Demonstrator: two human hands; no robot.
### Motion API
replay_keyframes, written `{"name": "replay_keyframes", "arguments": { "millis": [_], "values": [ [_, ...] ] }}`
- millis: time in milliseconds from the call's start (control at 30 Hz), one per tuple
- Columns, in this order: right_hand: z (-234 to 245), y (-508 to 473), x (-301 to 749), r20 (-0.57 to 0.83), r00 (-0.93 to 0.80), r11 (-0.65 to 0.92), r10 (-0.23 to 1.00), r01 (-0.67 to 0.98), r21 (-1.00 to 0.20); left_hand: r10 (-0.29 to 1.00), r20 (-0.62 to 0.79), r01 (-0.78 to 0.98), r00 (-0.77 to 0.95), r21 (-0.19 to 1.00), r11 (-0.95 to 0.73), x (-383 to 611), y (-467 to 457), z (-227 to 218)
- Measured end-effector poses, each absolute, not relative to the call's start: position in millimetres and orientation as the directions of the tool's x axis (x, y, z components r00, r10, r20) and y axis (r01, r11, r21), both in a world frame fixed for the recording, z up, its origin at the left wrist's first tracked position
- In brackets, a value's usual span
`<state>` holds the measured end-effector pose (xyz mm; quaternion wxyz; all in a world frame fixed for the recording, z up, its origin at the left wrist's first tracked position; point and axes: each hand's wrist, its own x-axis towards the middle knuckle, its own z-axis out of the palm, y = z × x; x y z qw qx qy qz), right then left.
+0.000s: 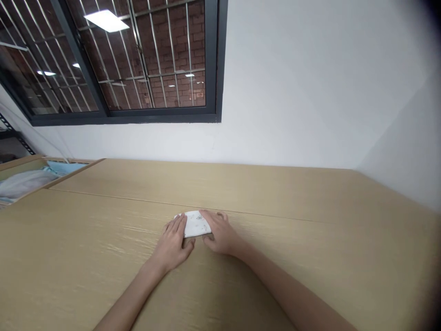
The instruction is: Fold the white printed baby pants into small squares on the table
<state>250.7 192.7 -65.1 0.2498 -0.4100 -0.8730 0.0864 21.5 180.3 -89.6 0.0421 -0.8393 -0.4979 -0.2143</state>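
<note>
A small folded white cloth [195,224] with a faint print lies flat on the light wooden table [103,257]. My left hand [173,246] rests on the cloth's left edge, fingers stretched out flat and together. My right hand [220,235] lies on the cloth's right edge, fingers flat and pressing down. Both forearms reach in from the bottom of the view. Neither hand grips the cloth; both lie on top of it.
A wooden box [51,180] at the far left holds pale blue and white fabric [24,183]. A white wall [310,92] runs behind the table, and a dark-framed barred window [138,64] sits upper left. A second wall closes in on the right.
</note>
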Motion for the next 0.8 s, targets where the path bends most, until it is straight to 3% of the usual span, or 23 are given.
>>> {"name": "replay_keyframes", "arguments": {
  "millis": [200,300,367,467,533,800],
  "values": [
    [-61,205,254,0.384,-0.478,0.612,0.790,0.641,-0.463,0.825,0.465,0.881,0.321,0.173,-0.440,23,182,-72],
    [-47,204,253,0.385,-0.383,0.543,0.840,0.610,-0.577,0.825,0.494,0.889,0.276,0.196,-0.415,21,175,-57],
    [-37,203,253,0.360,-0.304,0.470,0.882,0.529,-0.707,0.869,0.444,0.853,0.216,0.348,-0.390,22,169,-50],
    [-29,203,254,0.283,-0.256,0.360,0.924,0.337,-0.870,0.964,0.219,0.609,0.149,0.748,-0.264,29,160,-47],
    [-30,206,255,0.228,-0.233,0.293,0.945,0.303,-0.907,0.982,0.104,0.459,0.157,0.873,-0.166,35,155,-49],
    [-45,213,261,0.170,-0.110,0.202,0.979,0.464,-0.862,0.964,0.038,0.596,0.265,0.779,-0.194,41,138,-50]
  ]
}}
